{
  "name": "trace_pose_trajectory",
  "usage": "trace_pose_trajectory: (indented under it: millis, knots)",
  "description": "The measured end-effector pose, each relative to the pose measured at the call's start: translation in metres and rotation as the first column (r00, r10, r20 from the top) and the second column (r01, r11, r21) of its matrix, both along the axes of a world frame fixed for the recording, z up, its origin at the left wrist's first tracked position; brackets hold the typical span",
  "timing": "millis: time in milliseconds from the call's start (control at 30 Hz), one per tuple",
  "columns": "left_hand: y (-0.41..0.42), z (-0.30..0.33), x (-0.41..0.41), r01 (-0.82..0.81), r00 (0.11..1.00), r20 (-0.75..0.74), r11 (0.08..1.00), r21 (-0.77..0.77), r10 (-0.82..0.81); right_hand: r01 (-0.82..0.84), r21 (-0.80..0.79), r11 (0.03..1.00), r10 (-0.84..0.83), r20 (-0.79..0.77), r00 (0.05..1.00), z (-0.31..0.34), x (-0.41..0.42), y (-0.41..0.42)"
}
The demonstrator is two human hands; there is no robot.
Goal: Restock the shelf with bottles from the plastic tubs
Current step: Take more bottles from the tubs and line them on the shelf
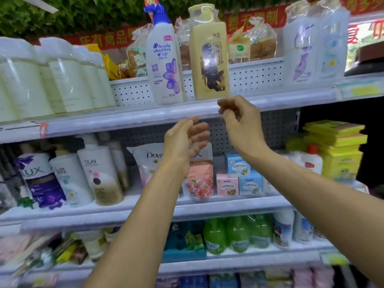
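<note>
A pale yellow pump bottle stands upright on the top shelf, next to a white Head & Shoulders bottle with a blue pump. My right hand hangs just below the yellow bottle, in front of the shelf edge, fingers loosely curled and holding nothing. My left hand is lower and to the left, fingers relaxed, empty. Neither hand touches a bottle. No plastic tub is in view.
Several pale green bottles fill the top shelf's left; wrapped white bottles stand at its right. The middle shelf holds Lux, Olay bottles, Dove pouches and small boxes. Green bottles sit lower. Yellow packs are stacked right.
</note>
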State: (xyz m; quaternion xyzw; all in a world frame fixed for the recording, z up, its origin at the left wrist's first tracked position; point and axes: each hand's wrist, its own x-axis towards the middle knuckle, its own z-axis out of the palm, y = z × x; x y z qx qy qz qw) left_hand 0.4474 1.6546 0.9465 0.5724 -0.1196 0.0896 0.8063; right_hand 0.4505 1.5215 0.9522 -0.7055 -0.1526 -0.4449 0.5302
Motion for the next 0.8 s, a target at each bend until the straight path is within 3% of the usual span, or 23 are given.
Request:
trace_pose_trajectory:
  millis: [267,433,633,800]
  knots:
    - [0.022,-0.09,-0.011,0.137,0.944,-0.301,0.99,-0.016,-0.136,-0.08,-0.056,0.995,0.057,-0.33,0.942,-0.105,-0.025,0.007]
    - [0.036,-0.153,-0.021,0.169,0.877,-0.454,0.985,-0.019,-0.159,-0.16,-0.01,0.987,0.122,-0.603,0.789,-0.166,-0.039,0.014]
    - [0.045,-0.225,-0.032,0.15,0.791,-0.599,0.989,-0.008,-0.125,-0.179,0.044,0.983,0.148,-0.768,0.623,-0.24,-0.054,0.018]
    - [0.044,-0.314,-0.044,0.155,0.651,-0.753,0.988,0.013,-0.092,-0.159,0.169,0.973,0.222,-0.876,0.429,-0.321,-0.065,0.017]
